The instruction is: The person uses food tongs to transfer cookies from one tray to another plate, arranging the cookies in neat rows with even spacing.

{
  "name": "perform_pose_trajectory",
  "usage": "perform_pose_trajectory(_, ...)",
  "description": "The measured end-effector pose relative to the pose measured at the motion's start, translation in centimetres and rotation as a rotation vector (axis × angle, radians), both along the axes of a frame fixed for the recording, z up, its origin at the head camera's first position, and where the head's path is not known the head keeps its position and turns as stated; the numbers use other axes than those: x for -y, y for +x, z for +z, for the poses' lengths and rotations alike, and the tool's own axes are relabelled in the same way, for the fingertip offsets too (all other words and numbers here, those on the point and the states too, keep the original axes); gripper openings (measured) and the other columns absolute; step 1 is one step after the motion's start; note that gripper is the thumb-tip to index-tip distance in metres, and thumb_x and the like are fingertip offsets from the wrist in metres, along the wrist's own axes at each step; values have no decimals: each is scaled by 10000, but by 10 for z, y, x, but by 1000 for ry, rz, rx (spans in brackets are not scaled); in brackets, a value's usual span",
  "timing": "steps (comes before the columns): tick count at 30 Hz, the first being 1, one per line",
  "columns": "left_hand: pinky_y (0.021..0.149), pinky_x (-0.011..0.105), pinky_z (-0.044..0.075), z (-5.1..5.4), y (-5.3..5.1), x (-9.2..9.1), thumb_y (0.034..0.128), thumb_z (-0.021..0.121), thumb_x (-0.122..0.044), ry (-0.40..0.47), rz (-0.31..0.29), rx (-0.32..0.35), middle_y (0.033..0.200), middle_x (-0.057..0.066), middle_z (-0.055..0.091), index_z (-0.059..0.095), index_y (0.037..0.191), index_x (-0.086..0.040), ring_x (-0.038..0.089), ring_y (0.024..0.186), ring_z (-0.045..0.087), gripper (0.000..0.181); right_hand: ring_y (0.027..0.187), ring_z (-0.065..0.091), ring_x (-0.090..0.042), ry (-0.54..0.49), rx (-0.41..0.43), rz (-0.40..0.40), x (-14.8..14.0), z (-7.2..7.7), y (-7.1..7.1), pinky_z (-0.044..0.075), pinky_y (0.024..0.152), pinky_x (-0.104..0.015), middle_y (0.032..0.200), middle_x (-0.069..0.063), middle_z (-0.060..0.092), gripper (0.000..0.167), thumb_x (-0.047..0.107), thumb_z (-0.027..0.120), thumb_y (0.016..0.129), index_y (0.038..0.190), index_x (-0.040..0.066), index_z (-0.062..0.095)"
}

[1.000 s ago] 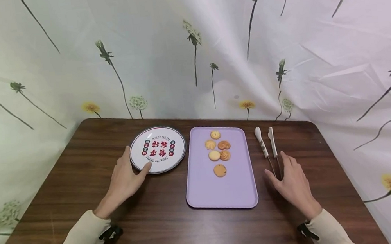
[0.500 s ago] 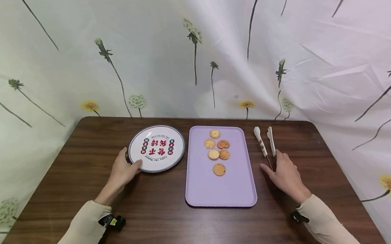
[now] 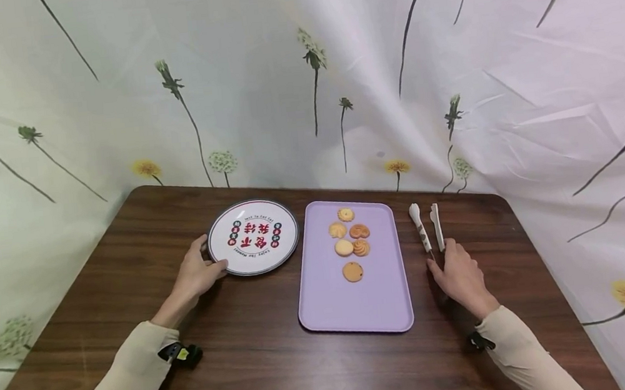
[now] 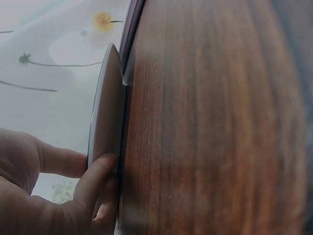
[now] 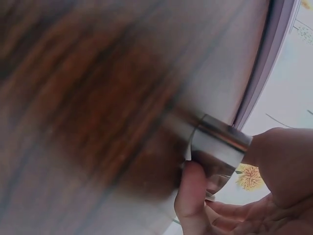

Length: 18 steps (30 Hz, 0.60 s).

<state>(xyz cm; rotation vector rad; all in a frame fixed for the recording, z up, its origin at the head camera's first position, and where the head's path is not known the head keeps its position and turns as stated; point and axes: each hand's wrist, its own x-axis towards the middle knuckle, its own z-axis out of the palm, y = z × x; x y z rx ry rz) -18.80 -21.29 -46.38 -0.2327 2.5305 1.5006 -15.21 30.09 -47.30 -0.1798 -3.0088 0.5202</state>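
Note:
A white round plate point(image 3: 253, 237) with red characters and a dark rim lies at the left. My left hand point(image 3: 194, 274) pinches its near-left rim; in the left wrist view the fingers point(image 4: 97, 181) reach around the edge of the plate point(image 4: 107, 105). Right of the tray lie tongs point(image 3: 423, 234) with white tips and metal arms, spread apart. My right hand point(image 3: 460, 275) grips their near end, largely hiding it in the head view. The right wrist view shows the shiny metal bend point(image 5: 220, 149) between thumb and fingers.
Between the hands, a lilac tray point(image 3: 352, 310) carries several cookies point(image 3: 352, 272), mostly toward its far half. All lies on a brown wooden table point(image 3: 260, 351). A flower-printed curtain point(image 3: 269, 98) stands behind the far edge and along the sides.
My left hand has closed on the plate's rim, its thumb drawing back to the edge. My right hand has moved forward and closed on the near end of the tongs.

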Motion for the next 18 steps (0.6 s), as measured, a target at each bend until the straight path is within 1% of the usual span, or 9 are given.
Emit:
perform_pose_trajectory(4, 815, 144, 653, -2, 0, -1, 1016, 573, -23, 16, 4, 7, 1652, 375, 198, -7, 1647, 53, 486, 1319, 559, 860, 891, 656, -579, 3, -6, 3, -2, 0, 0, 553, 567, -626, 1082, -285, 640, 438, 286, 654, 971, 1218, -45, 508)
perform_pose_trajectory(10, 818, 152, 658, -1, 0, -1, 1013, 574, -11, 32, 10, 10, 1652, 381, 185, -7, 1647, 53, 487, 1317, 554, 862, 928, 671, -534, -22, -40, 24, -6, -1, 3, 562, 589, -605, 1077, -256, 661, 452, 273, 643, 980, 1287, -39, 529)
perform_pose_trajectory(14, 832, 150, 656, -1, -1, -1, 1011, 577, -12, 38, 14, 11, 1651, 376, 194, -1, 1649, 48, 484, 1329, 546, 862, 972, 677, -526, -24, -83, 53, -6, 1, 8, 573, 626, -628, 1157, -244, 672, 474, 277, 652, 991, 1344, -16, 533)
perform_pose_trajectory(16, 840, 150, 655, -1, -1, -1, 1013, 578, -14, 41, 16, 12, 1653, 371, 195, 0, 1651, 43, 481, 1336, 541, 862, 1008, 680, -519, -27, -117, 64, -5, 3, 12, 580, 666, -652, 1213, -236, 676, 484, 282, 667, 990, 1367, 4, 546)
perform_pose_trajectory(18, 842, 153, 656, -2, 0, -1, 1015, 580, -15, 40, 17, 12, 1652, 369, 197, 2, 1652, 40, 479, 1334, 543, 863, 1026, 684, -498, -30, -155, 78, -3, 5, 15, 581, 696, -663, 1227, -214, 683, 477, 276, 684, 986, 1375, 26, 568)
